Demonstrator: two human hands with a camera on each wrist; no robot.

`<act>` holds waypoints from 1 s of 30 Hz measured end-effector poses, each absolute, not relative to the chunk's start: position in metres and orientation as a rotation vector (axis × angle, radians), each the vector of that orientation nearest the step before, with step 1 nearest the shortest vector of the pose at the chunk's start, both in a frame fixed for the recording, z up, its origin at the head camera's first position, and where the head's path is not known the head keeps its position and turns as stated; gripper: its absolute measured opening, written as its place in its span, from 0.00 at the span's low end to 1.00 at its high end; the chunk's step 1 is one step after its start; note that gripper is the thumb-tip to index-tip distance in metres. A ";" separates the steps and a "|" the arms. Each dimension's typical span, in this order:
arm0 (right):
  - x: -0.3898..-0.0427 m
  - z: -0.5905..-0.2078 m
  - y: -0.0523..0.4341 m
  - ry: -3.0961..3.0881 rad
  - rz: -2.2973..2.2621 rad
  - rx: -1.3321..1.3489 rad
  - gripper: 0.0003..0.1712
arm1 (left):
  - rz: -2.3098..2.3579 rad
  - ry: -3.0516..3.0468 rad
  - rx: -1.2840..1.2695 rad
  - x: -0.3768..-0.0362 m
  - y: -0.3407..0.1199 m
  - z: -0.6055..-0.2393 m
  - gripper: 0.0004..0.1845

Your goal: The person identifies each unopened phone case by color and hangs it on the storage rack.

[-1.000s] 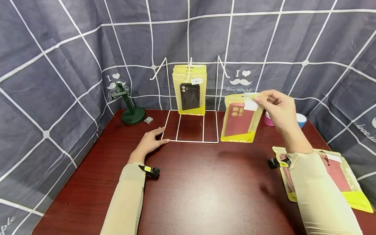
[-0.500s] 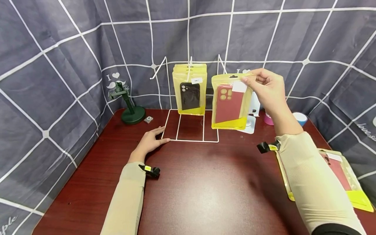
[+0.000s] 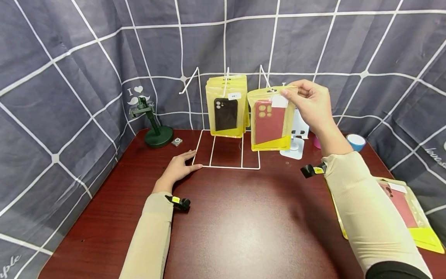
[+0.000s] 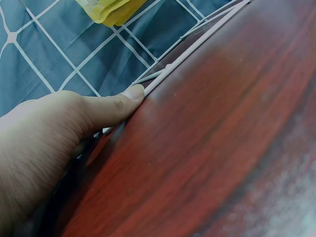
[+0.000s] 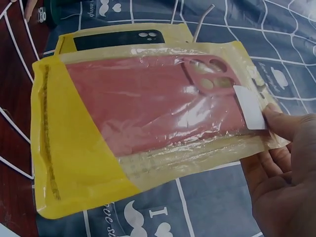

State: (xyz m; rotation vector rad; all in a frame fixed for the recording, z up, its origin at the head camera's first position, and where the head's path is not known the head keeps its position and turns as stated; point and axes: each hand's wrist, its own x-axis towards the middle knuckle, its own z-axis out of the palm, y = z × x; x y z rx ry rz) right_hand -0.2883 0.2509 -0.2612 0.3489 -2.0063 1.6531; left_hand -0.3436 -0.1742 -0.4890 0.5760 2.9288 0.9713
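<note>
My right hand [image 3: 311,102] pinches the upper corner of a bagged red phone case [image 3: 270,122], thumb in front beside the white label. The clear-and-yellow bag hangs upright, its hang hole near the right hook [image 3: 265,76] of a white wire display rack [image 3: 230,167]. In the right wrist view the red phone case [image 5: 148,103] overlaps a bagged black one [image 5: 118,39] behind it. Several such bags with a black phone case [image 3: 225,116] in front hang on the middle hook. My left hand [image 3: 177,167] rests at the rack's front left corner, thumb [image 4: 116,106] against the wire, fingers extended along the side.
More bagged red phone cases [image 3: 400,201] lie at the right under my forearm. A green phone stand [image 3: 157,135] and a small silver gadget [image 3: 177,142] stand back left. Behind the right hand are a white stand [image 3: 294,149] and a blue tape roll [image 3: 356,142].
My right hand has lifted the bagged red phone case and carried it left to the right hook, moving only slightly in the last half second. The left hand stays at the rack corner.
</note>
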 end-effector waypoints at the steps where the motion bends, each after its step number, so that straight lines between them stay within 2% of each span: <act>1: -0.290 -0.261 0.250 -2.027 1.631 0.343 0.14 | 0.973 2.929 0.577 -0.344 -0.174 -0.489 0.41; 15: -0.330 -0.261 0.253 -2.197 1.388 0.167 0.16 | 0.941 2.938 0.571 -0.342 -0.175 -0.488 0.42; 30: -0.356 -0.260 0.250 -2.234 1.271 0.136 0.19 | 0.961 2.939 0.570 -0.341 -0.174 -0.488 0.42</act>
